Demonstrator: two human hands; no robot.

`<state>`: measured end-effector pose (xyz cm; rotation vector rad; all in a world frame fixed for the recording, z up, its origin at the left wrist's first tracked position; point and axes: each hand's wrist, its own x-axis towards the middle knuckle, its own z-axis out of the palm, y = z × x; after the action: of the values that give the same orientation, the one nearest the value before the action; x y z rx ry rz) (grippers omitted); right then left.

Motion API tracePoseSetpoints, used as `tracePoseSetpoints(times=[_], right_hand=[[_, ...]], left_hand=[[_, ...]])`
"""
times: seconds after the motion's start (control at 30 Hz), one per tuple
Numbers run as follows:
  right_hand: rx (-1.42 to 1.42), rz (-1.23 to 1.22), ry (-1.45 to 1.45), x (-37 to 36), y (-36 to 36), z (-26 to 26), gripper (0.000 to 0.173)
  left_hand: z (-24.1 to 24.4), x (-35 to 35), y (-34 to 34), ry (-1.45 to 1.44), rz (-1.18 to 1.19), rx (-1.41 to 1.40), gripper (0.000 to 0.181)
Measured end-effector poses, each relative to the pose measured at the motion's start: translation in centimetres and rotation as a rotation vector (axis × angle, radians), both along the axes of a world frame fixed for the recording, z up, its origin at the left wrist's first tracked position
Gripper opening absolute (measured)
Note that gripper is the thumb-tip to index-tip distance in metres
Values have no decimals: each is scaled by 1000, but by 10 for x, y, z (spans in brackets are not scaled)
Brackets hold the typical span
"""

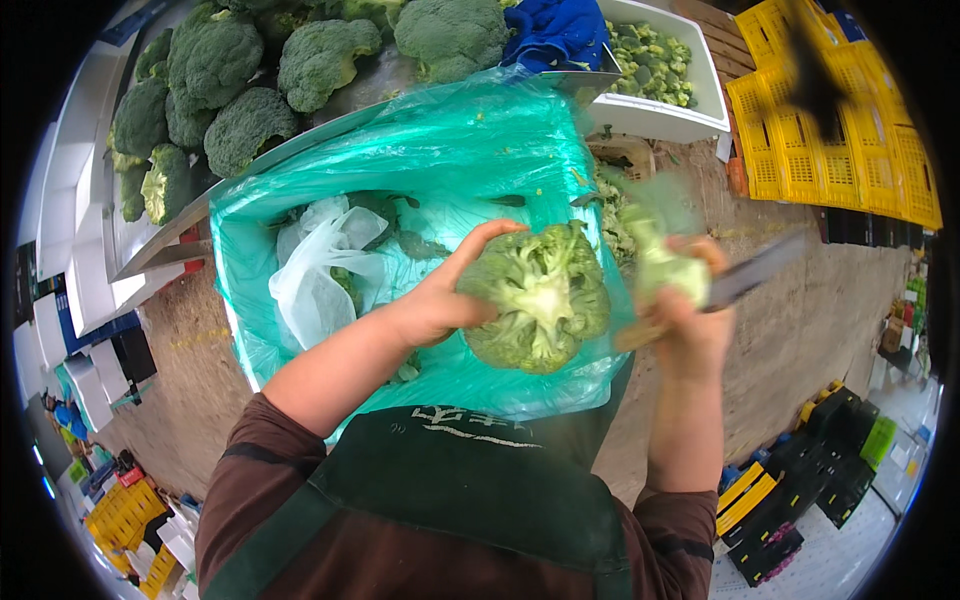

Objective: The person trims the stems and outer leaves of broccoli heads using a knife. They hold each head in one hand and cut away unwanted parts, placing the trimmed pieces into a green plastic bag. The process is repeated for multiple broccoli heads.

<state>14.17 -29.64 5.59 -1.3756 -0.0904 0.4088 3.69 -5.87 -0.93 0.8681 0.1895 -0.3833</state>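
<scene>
My left hand (450, 300) holds a large broccoli head (536, 296), its pale cut underside turned up, over a container lined with a green plastic bag (420, 150). To the right, my right hand (694, 300) grips a knife with a wooden handle (637, 335); its blade (757, 270) points up and right. A pale green broccoli stalk piece (675, 270) is also in that hand, blurred by motion. Inside the lined container lie a translucent white plastic bag (326, 262) and dark leaf pieces (420, 246).
Whole broccoli heads (214, 60) lie on a metal table (169, 225) ahead, beside a blue cloth (555, 34). A white box (645, 120) holds small florets (652, 64). Trimmings (615, 217) lie right of the lined container. Yellow crates (840, 142) stand at the right.
</scene>
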Motion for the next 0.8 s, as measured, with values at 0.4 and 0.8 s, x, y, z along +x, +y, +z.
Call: tracePoseSetpoints(times=[0.4,0.8], right_hand=[[-595,327,-421,2,39,9,68],[-565,304,-935,-12,70,-11,50]], left_hand=[[18,2,5,-691,6,891,105],[9,1,1,-171,117,368,79]])
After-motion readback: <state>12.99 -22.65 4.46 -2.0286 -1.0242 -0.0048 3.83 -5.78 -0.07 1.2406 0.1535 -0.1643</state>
